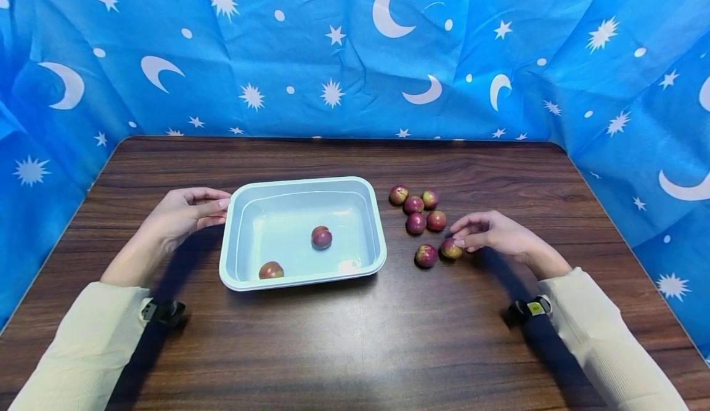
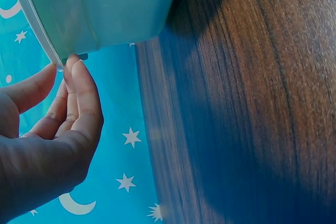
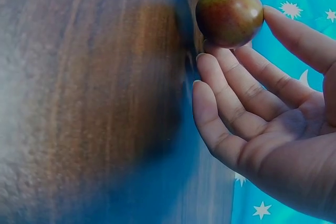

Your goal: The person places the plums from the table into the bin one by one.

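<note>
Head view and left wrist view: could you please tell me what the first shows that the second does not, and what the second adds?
Only the head view: the inside of the pale tub, two round fruits in it, more fruits on the table to its right, and the right hand holding one of them.

Only the left wrist view: the tub's outer wall at its left end, seen close up.

Both: the left hand pinching the tub's rim, the brown table, and the blue cloth with white moons and stars.
</note>
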The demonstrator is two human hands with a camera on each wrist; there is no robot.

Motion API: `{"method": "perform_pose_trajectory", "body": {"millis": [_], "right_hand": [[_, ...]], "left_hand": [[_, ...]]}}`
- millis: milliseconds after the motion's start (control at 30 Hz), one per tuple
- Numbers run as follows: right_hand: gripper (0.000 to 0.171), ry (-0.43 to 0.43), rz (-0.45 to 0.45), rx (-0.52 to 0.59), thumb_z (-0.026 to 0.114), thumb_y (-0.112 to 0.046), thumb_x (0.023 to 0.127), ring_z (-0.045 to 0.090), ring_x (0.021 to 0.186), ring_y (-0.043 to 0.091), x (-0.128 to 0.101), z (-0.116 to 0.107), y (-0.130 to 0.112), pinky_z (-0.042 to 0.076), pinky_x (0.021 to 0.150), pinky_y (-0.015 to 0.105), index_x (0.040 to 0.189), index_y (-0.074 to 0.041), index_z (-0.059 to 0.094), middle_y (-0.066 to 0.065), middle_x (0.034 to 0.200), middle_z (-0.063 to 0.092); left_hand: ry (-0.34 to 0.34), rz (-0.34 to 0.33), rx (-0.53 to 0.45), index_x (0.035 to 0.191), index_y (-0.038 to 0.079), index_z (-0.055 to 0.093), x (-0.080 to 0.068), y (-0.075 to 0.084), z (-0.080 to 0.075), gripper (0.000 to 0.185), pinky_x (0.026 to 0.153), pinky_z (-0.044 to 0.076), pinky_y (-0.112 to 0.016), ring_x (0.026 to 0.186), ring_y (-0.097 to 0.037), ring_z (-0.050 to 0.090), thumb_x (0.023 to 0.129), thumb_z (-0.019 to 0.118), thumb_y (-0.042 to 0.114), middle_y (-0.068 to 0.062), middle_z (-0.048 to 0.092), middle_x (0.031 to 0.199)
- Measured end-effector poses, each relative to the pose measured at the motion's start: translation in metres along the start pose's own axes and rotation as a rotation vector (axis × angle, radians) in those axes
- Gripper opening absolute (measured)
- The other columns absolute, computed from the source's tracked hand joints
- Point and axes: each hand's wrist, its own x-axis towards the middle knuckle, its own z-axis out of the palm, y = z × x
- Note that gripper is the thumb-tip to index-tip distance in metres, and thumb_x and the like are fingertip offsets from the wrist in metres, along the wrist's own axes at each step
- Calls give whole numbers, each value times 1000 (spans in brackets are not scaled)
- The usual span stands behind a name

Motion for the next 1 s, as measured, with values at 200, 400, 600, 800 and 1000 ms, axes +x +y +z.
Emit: {"method": "perform_pose_trajectory", "body": {"millis": [200, 400, 600, 800, 1000], "right_hand": [[41, 26, 0, 0, 62, -7, 86, 60, 83, 13, -1, -2, -5, 54, 75, 35, 116, 16, 46, 11, 95, 62], [39, 38, -10, -15, 61, -8, 87, 60, 83, 14, -2, -4, -7, 54, 75, 35, 115, 15, 47, 12, 96, 62], [37, 56, -36, -39, 61, -7, 87, 60, 83, 14, -2, -6, -10, 54, 75, 37, 114, 14, 49, 12, 95, 62], [36, 84, -46, -41, 62, -8, 87, 60, 83, 15, -1, -7, -17, 54, 76, 37, 113, 14, 50, 14, 95, 60], [37, 87, -61, -38, 61, -9, 88, 60, 84, 16, 3, -9, -26, 54, 77, 38, 114, 14, 49, 14, 95, 60]], "left_hand": [[-8, -10, 15, 120, -13, 43, 1, -1, -1, 35, 80, 52, -28, 80, -7, 63, 93, 52, 9, 8, 62, 87], [-9, -21, 21, 121, -14, 41, 2, -2, -1, 36, 81, 52, -28, 81, -6, 63, 94, 50, 8, 8, 62, 86], [-17, -20, 26, 121, -15, 40, 3, -2, -1, 35, 83, 51, -30, 81, -7, 62, 95, 48, 6, 8, 62, 86], [-17, -16, 28, 121, -16, 40, 3, -1, 0, 35, 83, 51, -29, 80, -6, 62, 95, 47, 6, 8, 62, 86], [-19, -25, 25, 122, -16, 40, 2, 0, 0, 36, 82, 52, -28, 80, -6, 62, 95, 47, 7, 8, 62, 86]]}}
